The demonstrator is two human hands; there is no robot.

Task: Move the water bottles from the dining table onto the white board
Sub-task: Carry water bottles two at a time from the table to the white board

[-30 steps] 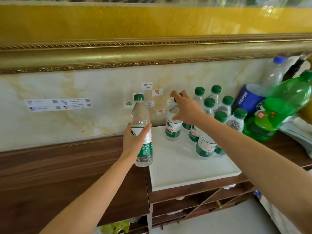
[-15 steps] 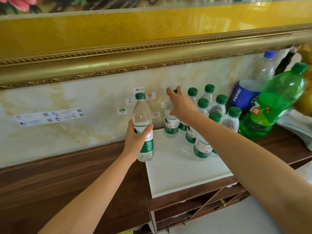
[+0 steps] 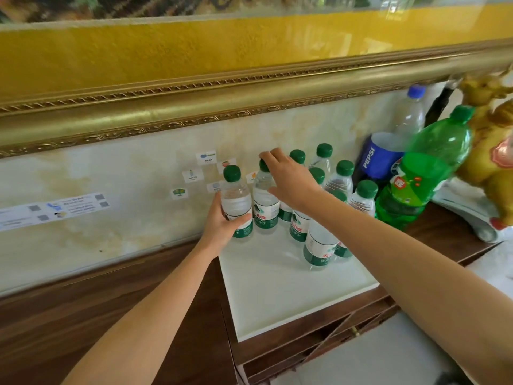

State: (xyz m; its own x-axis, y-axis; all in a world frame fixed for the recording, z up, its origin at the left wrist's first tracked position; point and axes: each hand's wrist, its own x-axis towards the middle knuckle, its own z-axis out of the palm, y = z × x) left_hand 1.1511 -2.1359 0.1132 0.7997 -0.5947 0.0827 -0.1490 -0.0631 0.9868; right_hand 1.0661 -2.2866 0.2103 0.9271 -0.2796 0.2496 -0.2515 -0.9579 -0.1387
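My left hand (image 3: pixel 222 225) grips a clear water bottle (image 3: pixel 236 198) with a green cap, upright at the back left corner of the white board (image 3: pixel 280 290). Right beside it stands a second water bottle (image 3: pixel 265 202), and the fingers of my right hand (image 3: pixel 288 182) curl round its cap and neck from above. Several more green-capped water bottles (image 3: pixel 344 176) stand crowded on the board's back right part. My right forearm hides some of them.
A Pepsi bottle (image 3: pixel 380 158) and a big green soda bottle (image 3: pixel 427 168) stand right of the board. A golden figurine (image 3: pixel 491 134) is at the far right. The board lies on a dark wooden sideboard (image 3: pixel 83 315) below a gold picture frame (image 3: pixel 194 104).
My left hand has carried its bottle rightwards from the wooden top onto the board, next to the bottle under my right hand. My right hand stays on that bottle's cap.
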